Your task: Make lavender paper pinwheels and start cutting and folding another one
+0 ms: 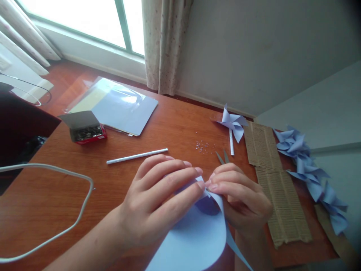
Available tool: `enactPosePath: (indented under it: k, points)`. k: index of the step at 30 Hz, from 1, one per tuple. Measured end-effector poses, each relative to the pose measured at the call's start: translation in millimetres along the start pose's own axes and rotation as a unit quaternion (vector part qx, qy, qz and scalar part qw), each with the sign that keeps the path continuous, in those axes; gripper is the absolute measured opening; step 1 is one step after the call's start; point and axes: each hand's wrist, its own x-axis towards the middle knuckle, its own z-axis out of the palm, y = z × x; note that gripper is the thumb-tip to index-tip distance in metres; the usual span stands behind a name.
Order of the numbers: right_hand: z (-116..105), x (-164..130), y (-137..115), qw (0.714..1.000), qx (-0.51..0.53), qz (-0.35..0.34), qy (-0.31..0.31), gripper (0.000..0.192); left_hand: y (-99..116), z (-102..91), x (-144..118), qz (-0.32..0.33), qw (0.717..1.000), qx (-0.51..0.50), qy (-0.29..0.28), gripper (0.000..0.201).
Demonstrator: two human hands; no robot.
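Observation:
A light blue paper pinwheel point(197, 233), its sheet curled inward, is held between my two hands near the table's front. My left hand point(166, 195) presses its fingers on the folded points at the centre, with the thumb hidden. My right hand point(242, 199) pinches the same centre from the other side; whatever small thing may be in that pinch is hidden. Just beyond my right fingers, the blades of a pair of scissors point(222, 157) stick out, their handles out of sight. A white paper stick point(137, 156) lies beyond my left hand.
A finished pinwheel point(232, 122) on a stick lies near small paper scraps point(204, 146). Corrugated cardboard point(278, 199) and several pinwheels point(307, 169) line the right. At the left are an open red box of pins point(88, 133), paper sheets point(124, 109) and a white cable point(84, 207).

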Motion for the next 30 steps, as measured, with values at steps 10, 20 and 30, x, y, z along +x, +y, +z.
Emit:
enactPosePath:
  k: [10, 20, 30]
  points:
    - [-8, 2, -2, 1.000, -0.029, -0.009, -0.001, 0.032, -8, -1.7, -2, 0.000, 1.000, 0.000, -0.025, 0.025]
    - [-7, 2, -1, 0.978, 0.011, 0.203, -0.043, 0.011, -22, -6.0, 7, -0.037, 0.992, -0.056, -0.104, 0.026]
    - [-7, -8, 23, 0.827, 0.278, 0.488, -0.034, 0.031, -18, 2.4, 5, -0.247, 0.950, -0.146, -0.123, 0.029]
